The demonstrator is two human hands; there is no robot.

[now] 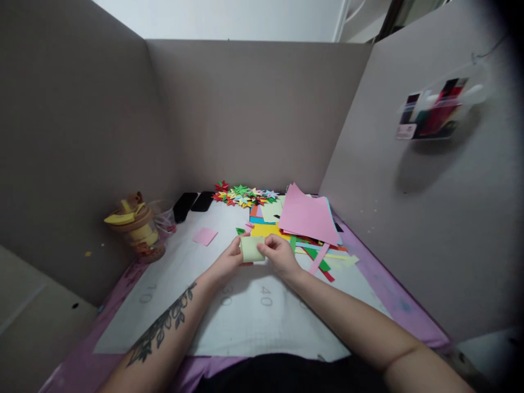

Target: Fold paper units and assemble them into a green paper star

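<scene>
Both hands meet over the middle of a white cutting mat [229, 322]. Between them is a small pale yellow-green piece of paper [251, 248], folded into a rectangle. My left hand [229, 260] pinches its left edge. My right hand [278, 254] pinches its right edge with thumb and fingers. A pile of small folded paper stars [241, 195] in many colours lies at the back of the mat. A stack of coloured paper sheets with a pink sheet [307, 215] on top sits just behind my right hand.
A small pink paper square [204, 236] lies left of my hands. A lidded cup with a yellow top [137, 226] stands at the left edge. Two dark phones [192, 203] lie at the back. Grey partition walls enclose the desk; a plastic pouch [438, 109] hangs on the right wall.
</scene>
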